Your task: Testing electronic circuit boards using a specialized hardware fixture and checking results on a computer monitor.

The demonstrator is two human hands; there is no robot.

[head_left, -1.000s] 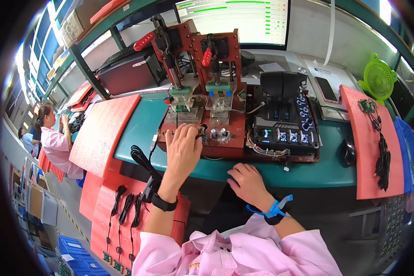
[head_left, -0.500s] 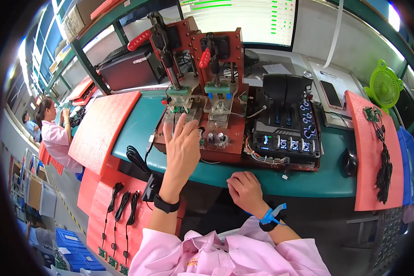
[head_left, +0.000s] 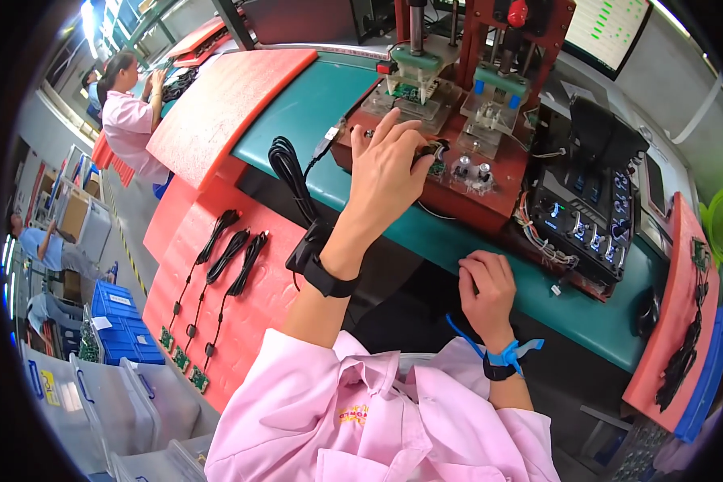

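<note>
Lengthwise, red fixture (head_left: 478, 204) slanting down rightward, left grip (head_left: 383, 178) splayed, right grip (head_left: 488, 291) loosely parted

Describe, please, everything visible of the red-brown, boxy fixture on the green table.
The red-brown, boxy fixture sits on the green table, its upper frame cropped by the picture's top edge. Two stations carry green blocks above clear, plastic-looking plates; a green circuit board shows at the left one, blue pegs at the right. Two silvery round knobs stand near the front. The bare left grip covers part of its front; contact is unclear.
</note>
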